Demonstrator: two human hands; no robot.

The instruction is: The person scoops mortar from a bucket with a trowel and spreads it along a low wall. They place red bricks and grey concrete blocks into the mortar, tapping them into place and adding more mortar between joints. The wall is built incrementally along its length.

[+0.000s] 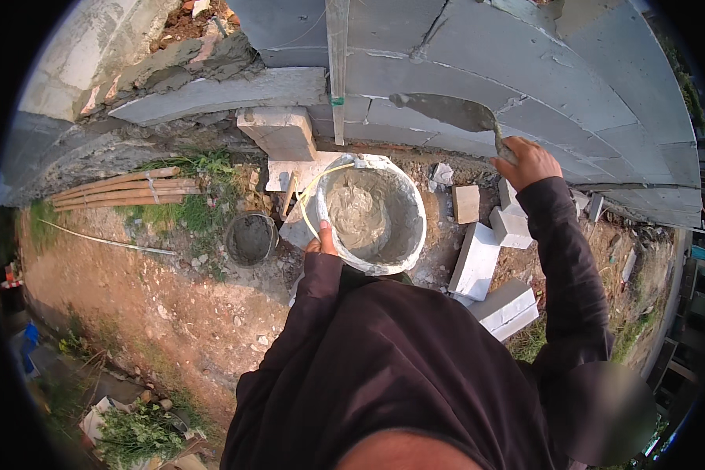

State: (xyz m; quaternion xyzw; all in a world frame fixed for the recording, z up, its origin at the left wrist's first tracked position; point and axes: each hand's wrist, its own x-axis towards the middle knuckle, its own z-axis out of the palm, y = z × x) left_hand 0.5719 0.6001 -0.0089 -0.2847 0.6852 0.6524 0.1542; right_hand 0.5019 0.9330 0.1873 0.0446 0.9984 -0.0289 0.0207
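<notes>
My right hand (531, 163) is closed around the handle of a trowel (450, 111). The trowel's long blade, coated in grey mortar, lies against or just in front of the block wall (548, 86); I cannot tell whether it touches. With my left hand (322, 241) I grip the near left rim of a white bucket (415, 205). Wet grey mortar (356, 205) fills part of this bucket, and its yellow handle (310, 189) loops over the left side.
A smaller dark bucket (251, 238) stands to the left. Loose pale blocks (475, 260) lie at the right. Bundled bamboo poles (125, 190) rest at far left. A vertical straightedge (337, 70) stands at the wall, beside an upright block (276, 131).
</notes>
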